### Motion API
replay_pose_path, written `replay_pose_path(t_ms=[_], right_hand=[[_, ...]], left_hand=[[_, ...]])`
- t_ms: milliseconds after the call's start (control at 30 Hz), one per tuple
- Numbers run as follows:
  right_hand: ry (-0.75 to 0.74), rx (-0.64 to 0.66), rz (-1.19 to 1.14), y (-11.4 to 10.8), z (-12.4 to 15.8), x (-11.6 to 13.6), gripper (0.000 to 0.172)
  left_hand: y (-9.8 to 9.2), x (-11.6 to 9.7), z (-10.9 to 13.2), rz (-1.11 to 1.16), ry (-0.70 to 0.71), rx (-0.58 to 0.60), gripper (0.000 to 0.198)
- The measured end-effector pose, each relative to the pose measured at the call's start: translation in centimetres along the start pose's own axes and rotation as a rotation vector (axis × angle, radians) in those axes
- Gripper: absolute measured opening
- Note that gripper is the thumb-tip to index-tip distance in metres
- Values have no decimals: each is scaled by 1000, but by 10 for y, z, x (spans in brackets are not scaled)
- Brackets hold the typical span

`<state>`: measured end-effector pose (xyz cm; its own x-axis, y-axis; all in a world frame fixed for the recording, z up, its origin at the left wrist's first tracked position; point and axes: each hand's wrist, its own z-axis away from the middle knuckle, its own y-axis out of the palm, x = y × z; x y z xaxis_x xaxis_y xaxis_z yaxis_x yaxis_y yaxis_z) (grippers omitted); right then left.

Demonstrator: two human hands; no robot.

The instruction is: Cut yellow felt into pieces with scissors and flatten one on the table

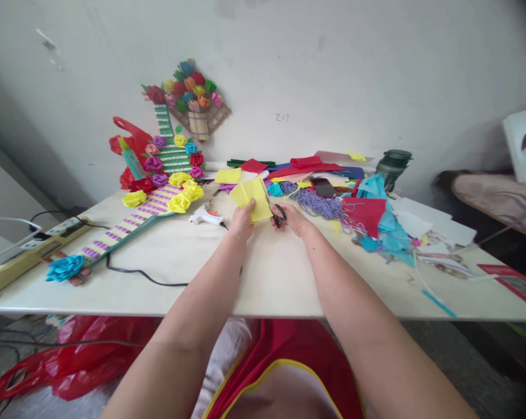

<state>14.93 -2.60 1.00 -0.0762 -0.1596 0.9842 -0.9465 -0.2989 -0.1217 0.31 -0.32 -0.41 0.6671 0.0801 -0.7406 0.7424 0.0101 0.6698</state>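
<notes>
My left hand (242, 220) pinches the lower left part of a yellow paper sheet (255, 196), held up above the white table (280, 273). In my right hand (292, 220) is a pair of scissors (279, 215) with dark handles, my fingers wrapped round them. The blades lie along the right edge of the yellow sheet; whether they are cutting into it I cannot tell. To the left of my left hand, a white glue gun (205, 216) rests on the table. Behind the sheet lies another piece of yellow paper (228, 176).
A strip panel with paper roses (127, 221) stretches along the left, near a power strip (31, 250). Purple shredded paper (315, 203), a phone (323, 187), blue scraps (389, 233) and a dark bottle (393, 167) occupy the right. A black cord (145, 274) crosses the front left.
</notes>
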Motion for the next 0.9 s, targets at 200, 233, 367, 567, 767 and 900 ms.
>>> replay_pose_path(t_ms=[200,233,367,567,767,900], right_hand=[[-3,-3,-6,0,-2,-4,37],[2,-10,-4,1,-2,-3,37],[24,-41,7,3,-1,-1,35],[25,-51,18,3,-1,0,31],[35,-53,22,4,0,2,32],[29,-56,24,4,-1,1,33]], left_hand=[[2,-2,2,-13,-12,-33,13],[3,-3,3,-18,-15,-36,13],[4,-4,6,-26,-21,-49,13],[2,-2,3,-15,-22,-32,17],[0,-1,1,-19,-26,-33,20],[0,-1,1,-21,-33,-36,17]])
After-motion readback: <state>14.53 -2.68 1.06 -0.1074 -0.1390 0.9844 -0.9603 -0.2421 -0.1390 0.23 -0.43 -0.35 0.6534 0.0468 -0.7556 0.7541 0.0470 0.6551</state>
